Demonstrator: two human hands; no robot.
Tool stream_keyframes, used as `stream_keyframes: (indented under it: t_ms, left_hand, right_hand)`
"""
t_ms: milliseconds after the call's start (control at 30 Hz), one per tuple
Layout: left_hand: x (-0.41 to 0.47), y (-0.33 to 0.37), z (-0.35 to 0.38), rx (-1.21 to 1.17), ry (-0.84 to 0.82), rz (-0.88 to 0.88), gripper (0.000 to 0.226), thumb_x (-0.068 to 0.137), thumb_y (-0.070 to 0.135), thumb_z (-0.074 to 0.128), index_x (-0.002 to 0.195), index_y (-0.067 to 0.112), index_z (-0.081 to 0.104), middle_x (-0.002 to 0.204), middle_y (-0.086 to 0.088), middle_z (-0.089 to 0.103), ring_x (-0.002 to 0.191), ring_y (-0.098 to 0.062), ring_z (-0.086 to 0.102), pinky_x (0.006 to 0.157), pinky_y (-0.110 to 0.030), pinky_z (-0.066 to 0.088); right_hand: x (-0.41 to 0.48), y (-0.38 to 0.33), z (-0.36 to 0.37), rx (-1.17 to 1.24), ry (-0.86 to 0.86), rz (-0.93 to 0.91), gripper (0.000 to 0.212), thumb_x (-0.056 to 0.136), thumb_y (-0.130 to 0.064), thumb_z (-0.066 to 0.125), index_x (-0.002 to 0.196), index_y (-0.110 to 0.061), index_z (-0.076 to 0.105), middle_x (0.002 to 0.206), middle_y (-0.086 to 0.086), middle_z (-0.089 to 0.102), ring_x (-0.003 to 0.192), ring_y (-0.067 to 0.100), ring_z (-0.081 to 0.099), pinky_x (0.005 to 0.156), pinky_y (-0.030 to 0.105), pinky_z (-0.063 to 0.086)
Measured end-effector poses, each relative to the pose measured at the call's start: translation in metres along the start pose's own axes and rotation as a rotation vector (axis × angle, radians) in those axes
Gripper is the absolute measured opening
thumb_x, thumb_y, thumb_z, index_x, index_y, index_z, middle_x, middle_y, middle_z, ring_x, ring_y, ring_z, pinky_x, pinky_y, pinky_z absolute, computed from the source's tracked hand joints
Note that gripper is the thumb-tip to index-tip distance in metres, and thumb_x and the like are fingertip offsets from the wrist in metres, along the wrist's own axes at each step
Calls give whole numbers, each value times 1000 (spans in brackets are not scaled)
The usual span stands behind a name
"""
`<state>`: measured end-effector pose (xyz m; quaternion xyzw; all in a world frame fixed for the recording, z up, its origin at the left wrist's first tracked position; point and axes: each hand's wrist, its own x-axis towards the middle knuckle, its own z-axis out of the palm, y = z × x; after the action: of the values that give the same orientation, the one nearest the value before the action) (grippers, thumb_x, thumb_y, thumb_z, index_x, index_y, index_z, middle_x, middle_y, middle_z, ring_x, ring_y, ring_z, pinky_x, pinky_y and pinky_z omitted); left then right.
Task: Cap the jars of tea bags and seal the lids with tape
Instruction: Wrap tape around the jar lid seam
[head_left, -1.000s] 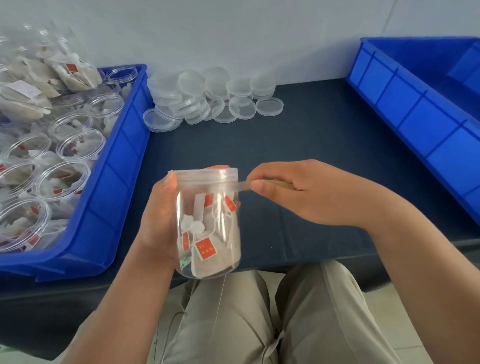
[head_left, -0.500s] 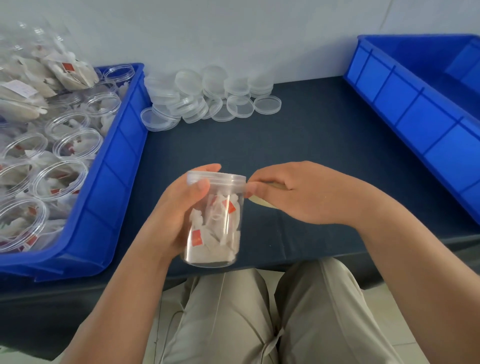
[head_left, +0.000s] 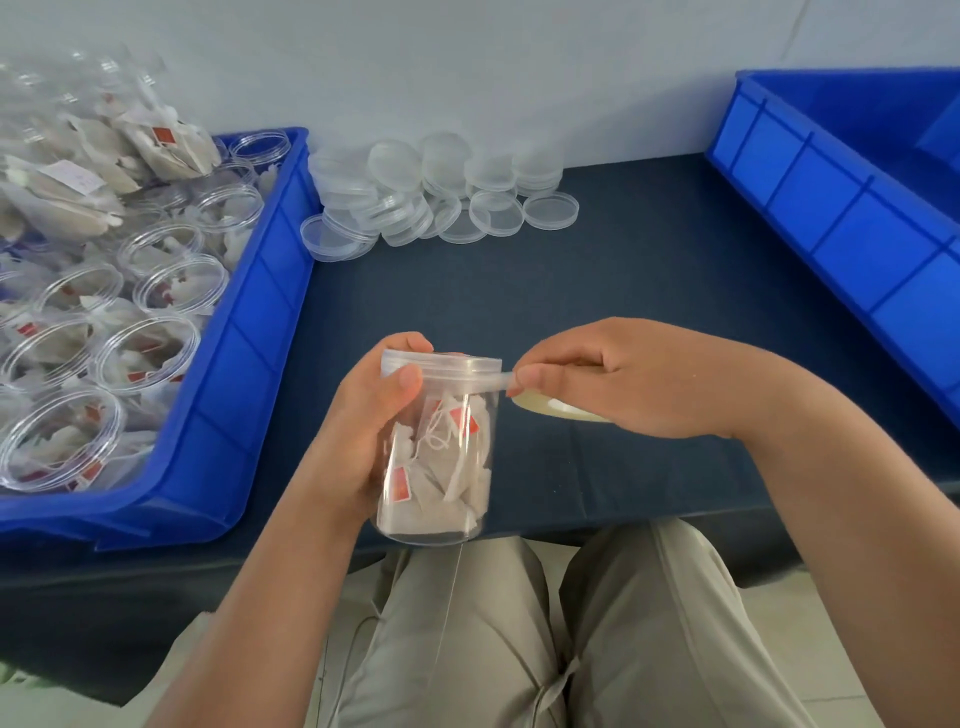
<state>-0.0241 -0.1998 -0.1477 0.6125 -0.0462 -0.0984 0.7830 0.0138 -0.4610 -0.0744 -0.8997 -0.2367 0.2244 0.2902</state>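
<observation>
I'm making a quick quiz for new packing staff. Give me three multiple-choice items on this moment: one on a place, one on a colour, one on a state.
1. The loose lids lie:
A. on the floor
B. on the table, against the wall
C. on the person's lap

2. The left bin and the right bin are:
A. blue
B. green
C. grey

3. The jar in the left hand is:
A. uncapped
B. capped, with tape running from its lid to the right hand
C. lying on its side

Answers:
1. B, the heap sits on the dark table at the foot of the wall.
2. A, the walls of both are bright blue.
3. B, the lid is on the jar and a clear strip stretches to the pinching fingers.
</observation>
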Motion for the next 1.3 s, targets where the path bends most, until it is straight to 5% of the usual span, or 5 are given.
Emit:
stream_keyframes:
  t_ms: [300,567,767,867,1300]
  left_hand:
    - [-5,-11,14,-175,124,123,51,92,64,71,116,20,80,73,9,70,63,-5,68,61,-22,58]
    - [4,1,7,-28,-33,-36,85,87,83,61,152,28,59,123,-6,74,97,-15,74,78,-31,62]
    - [11,-3,9,302,106,-5,71,81,92,54,146,64,46,143,25,62,131,-5,62,112,-45,49]
    - [13,-1,21,559,292,44,90,62,88,74,143,57,49,121,43,58,113,13,63,87,-21,56]
    - [4,46,-6,-205,150,-5,66,88,64,62,130,14,70,111,-14,68,92,-26,71,74,-38,60]
  right_hand:
    - [5,-8,6,40,-24,-23,40,97,-81,35,117,-61,64,97,-30,67,86,-8,63,77,25,44]
    - [4,-4,17,49,141,6,42,98,-76,41,115,-49,67,74,-45,57,71,-19,56,64,19,36]
    - [9,3,24,-23,240,56,40,96,-79,45,112,-49,65,74,-60,45,74,-33,46,64,18,32]
    - [13,0,33,-40,270,23,43,96,-81,42,111,-48,64,75,-60,45,73,-31,47,60,19,32]
    - [-16,26,-14,-26,156,-136,33,91,-63,69,120,-52,56,98,-12,67,74,7,61,62,17,47]
